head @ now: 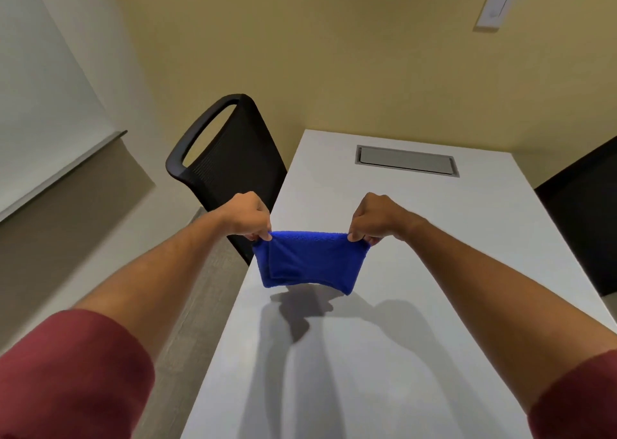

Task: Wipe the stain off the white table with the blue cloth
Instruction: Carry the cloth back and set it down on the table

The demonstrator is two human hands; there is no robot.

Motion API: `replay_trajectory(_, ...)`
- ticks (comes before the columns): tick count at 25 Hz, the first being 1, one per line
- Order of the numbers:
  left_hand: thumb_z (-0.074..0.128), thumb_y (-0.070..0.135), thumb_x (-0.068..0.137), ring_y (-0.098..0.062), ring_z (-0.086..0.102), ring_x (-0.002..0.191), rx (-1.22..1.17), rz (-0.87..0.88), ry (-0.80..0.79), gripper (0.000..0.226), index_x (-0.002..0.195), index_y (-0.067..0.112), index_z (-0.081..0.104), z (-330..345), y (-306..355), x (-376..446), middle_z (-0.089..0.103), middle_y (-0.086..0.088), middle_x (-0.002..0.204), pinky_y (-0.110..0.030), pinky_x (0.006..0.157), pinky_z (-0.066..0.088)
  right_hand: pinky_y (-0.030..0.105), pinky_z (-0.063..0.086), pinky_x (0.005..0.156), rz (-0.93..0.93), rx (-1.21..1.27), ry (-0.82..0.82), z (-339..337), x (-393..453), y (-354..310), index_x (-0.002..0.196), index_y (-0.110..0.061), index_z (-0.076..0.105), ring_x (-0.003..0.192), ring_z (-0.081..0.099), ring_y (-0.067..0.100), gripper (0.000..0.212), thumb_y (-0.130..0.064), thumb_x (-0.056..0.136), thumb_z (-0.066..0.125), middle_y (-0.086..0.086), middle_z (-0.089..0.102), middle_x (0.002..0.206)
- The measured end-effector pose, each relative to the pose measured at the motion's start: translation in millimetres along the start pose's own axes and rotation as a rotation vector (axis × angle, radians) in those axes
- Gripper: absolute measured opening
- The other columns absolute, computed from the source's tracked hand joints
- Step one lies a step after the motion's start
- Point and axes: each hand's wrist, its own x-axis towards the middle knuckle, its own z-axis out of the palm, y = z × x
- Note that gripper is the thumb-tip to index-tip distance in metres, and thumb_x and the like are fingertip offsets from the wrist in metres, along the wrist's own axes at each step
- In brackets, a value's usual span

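The blue cloth (309,261) hangs folded in the air above the white table (434,271), stretched between both hands. My left hand (248,216) pinches its upper left corner. My right hand (375,217) pinches the upper right corner. The cloth's lower edge floats a little above the tabletop and throws a dark shadow below it. No stain shows on the visible table surface; the cloth and its shadow hide part of the table.
A black mesh chair (227,161) stands at the table's left edge, just beyond my left hand. Another dark chair (587,224) sits at the right edge. A grey cable hatch (405,163) is set into the table's far end, near the yellow wall.
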Motion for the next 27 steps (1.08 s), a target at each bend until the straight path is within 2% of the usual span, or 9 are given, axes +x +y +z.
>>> replay_trajectory(3,0.069,-0.002,0.08,-0.02,0.067,0.074,-0.087,-0.034,-0.176,0.014,0.068,0.006,0.067,-31.5,-6.5,16.1,0.069,-0.009,0.073,-0.026,0.062,0.055,0.03,0.061,0.061,0.066,0.222,-0.159,-11.7,12.9,-6.5,0.087,0.003,0.075,0.069,0.072,0.023,0.011,-0.002,0.078,0.071,0.015,0.075,0.08)
replay_trajectory(6,0.07,-0.001,0.08,-0.019,0.067,0.074,-0.09,-0.057,-0.227,0.013,0.07,0.007,0.069,-39.3,-16.0,43.6,0.069,-0.008,0.073,-0.025,0.059,0.054,0.03,0.062,0.063,0.1,0.273,-0.192,-6.6,36.6,-5.8,0.09,0.003,0.075,0.069,0.073,0.021,0.013,-0.004,0.079,0.071,0.012,0.075,0.08)
replay_trajectory(10,0.073,0.006,0.079,-0.019,0.069,0.078,0.002,-0.054,-0.105,0.004,0.075,0.007,0.072,2.2,-36.2,95.5,0.07,-0.008,0.079,-0.026,0.065,0.058,0.038,0.062,0.077,0.166,0.147,-0.114,41.5,86.3,11.2,0.082,0.006,0.069,0.08,0.072,0.033,0.011,-0.004,0.078,0.068,0.017,0.069,0.081)
replay_trajectory(13,0.075,0.011,0.078,-0.018,0.068,0.08,0.056,-0.06,-0.021,0.006,0.072,0.012,0.073,40.2,-57.3,136.6,0.07,-0.004,0.077,-0.03,0.071,0.058,0.035,0.057,0.074,0.202,-0.003,-0.051,76.7,124.3,30.3,0.081,0.004,0.068,0.078,0.067,0.03,0.015,-0.011,0.079,0.066,0.015,0.069,0.081)
replay_trajectory(15,0.074,0.01,0.077,-0.017,0.067,0.079,0.059,-0.076,0.002,0.007,0.071,0.015,0.074,57.7,-69.7,158.7,0.07,-0.002,0.075,-0.03,0.069,0.057,0.034,0.052,0.067,0.217,0.02,0.03,91.5,144.4,42.7,0.089,0.011,0.069,0.072,0.061,0.025,0.023,-0.007,0.076,0.063,0.017,0.068,0.078)
replay_trajectory(17,0.071,0.008,0.077,-0.015,0.065,0.075,0.068,-0.076,0.035,0.01,0.073,0.016,0.075,68.1,-76.1,175.8,0.068,0.002,0.073,-0.026,0.06,0.052,0.036,0.051,0.062,0.212,0.05,0.105,99.1,160.0,50.8,0.088,0.01,0.069,0.07,0.062,0.026,0.022,-0.004,0.075,0.058,0.019,0.072,0.08)
replay_trajectory(20,0.067,0.007,0.079,-0.012,0.062,0.07,0.098,-0.057,0.069,0.013,0.076,0.016,0.076,76.0,-77.9,193.6,0.065,0.004,0.071,-0.028,0.06,0.051,0.036,0.059,0.066,0.198,0.033,0.149,105.4,178.1,59.4,0.08,-0.001,0.074,0.079,0.07,0.028,0.018,-0.002,0.077,0.057,0.012,0.075,0.083)
replay_trajectory(23,0.065,0.008,0.08,-0.009,0.057,0.066,0.16,-0.045,0.078,0.013,0.08,0.016,0.075,77.2,-78.5,206.7,0.063,0.004,0.073,-0.027,0.059,0.047,0.03,0.053,0.061,0.183,0.023,0.178,112.9,191.3,64.7,0.079,-0.008,0.075,0.078,0.068,0.023,0.02,0.0,0.079,0.056,0.007,0.074,0.084)
replay_trajectory(27,0.062,0.008,0.081,-0.012,0.057,0.069,0.216,-0.041,0.109,0.015,0.084,0.016,0.075,80.4,-76.6,216.0,0.069,-0.001,0.086,-0.03,0.063,0.049,0.032,0.056,0.072,0.171,0.048,0.244,127.7,201.6,68.2,0.089,-0.007,0.074,0.085,0.068,0.024,0.017,0.0,0.086,0.058,0.009,0.073,0.09)
